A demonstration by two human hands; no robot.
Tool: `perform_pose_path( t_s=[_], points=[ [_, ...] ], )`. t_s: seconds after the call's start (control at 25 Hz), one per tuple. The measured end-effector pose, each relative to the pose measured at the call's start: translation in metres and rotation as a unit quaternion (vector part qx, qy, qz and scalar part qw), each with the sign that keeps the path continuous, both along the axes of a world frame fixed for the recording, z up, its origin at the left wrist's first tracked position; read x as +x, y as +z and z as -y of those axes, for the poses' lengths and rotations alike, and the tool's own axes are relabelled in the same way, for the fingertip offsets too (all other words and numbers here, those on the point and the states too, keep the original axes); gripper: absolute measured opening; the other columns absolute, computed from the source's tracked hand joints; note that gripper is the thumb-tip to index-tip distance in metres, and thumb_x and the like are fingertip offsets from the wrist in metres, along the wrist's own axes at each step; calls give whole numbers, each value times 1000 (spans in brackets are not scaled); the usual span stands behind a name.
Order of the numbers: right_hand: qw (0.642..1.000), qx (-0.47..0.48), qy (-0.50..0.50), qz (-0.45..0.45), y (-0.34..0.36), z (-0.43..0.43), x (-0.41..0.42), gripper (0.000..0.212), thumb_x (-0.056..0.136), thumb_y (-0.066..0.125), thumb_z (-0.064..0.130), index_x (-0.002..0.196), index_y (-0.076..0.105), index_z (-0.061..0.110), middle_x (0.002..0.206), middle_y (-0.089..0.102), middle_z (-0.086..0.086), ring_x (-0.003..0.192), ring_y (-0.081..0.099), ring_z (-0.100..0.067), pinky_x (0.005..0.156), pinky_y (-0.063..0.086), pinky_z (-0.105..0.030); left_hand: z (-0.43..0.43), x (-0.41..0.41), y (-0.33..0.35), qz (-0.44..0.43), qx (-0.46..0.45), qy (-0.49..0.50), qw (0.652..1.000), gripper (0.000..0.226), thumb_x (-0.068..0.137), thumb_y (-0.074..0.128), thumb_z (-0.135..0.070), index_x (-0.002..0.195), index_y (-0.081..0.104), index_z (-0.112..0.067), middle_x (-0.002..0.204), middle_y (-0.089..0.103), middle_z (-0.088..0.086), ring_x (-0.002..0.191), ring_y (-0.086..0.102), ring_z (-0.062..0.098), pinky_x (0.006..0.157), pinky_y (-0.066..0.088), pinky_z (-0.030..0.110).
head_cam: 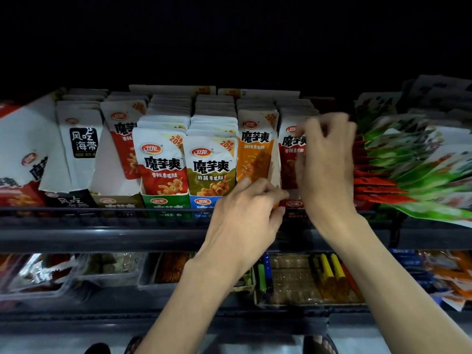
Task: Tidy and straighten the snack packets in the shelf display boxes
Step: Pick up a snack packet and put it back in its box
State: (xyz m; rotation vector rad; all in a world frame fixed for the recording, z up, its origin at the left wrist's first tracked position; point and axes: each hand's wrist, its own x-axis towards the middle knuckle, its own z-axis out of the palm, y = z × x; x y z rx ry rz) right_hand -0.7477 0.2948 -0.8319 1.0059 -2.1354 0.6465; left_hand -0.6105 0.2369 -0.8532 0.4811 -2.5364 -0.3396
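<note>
Left hand [245, 210] pinches the foot of the front orange packet [255, 152]. Right hand [327, 162] curls over the red packets [288, 154] just beside it (blurred, so whether it grips cannot be told). Both stacks stand in display boxes [163, 200]. The packets are probably light, limp and slick, best held by the sealed top edge.

This was a shop, seen at its snack shelving. A dark metal shelf [102, 236] carried a row of open cardboard display boxes [163, 200], each packed with ranks of identical branded snack packets [163, 164] standing face-forward. At the right lay a fanned heap of green and red packets [408, 175]. The lower shelf [153, 325] held clear trays [288, 277] of more wrapped snacks. Everything was stocked in multiples, like goods set out for sale.
</note>
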Motion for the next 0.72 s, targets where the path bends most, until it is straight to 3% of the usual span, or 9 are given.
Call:
perform_pose_path(
  t_s=[0.16,0.32,0.44,0.52,0.6,0.72],
  points=[
    [979,198,19,53,-11,1,-4,29,84,62,5,112,67,11,110,64,-12,107,57,-33,86,38,-40,-1,0,0,-8,8,-6,1000,28,95,57,-33,121,65,-31,113,61,-16,107,46,9,70,38,24],
    [975,208,29,74,-6,2,-2,33,83,62,4,115,68,10,112,63,-14,109,57,-36,90,38,-42,2,1,0,-4,19,-20,1000,28,96,55,-33,122,65,-31,114,61,-16,108,45,8,77,48,30],
    [987,125,48,86,-1,-1,4,27,80,58,-7,98,70,9,100,64,-10,96,60,-33,82,39,-37,1,7,3,-61,48,-43,996,23,95,57,-24,115,69,-26,110,62,-14,105,52,5,82,52,33],
    [992,47,70,98,6,-7,12,26,79,54,-11,86,66,11,92,62,-5,87,59,-28,77,38,-32,4,16,8,-136,63,-57,987,19,93,58,-14,107,72,-18,105,64,-10,96,59,4,80,53,27],
    [987,-12,117,105,15,-12,23,26,83,52,-10,86,64,12,94,60,-1,88,58,-22,77,44,-33,12,30,14,-209,56,-47,975,18,92,58,-6,101,72,-11,99,66,-4,89,62,5,77,53,20],
    [971,-57,201,119,30,-10,52,25,90,51,-6,91,65,14,97,55,7,92,55,-10,77,40,-14,27,56,25,-286,63,40,955,17,91,57,-1,97,70,-12,94,65,-5,85,59,2,73,45,11]
  ],
)
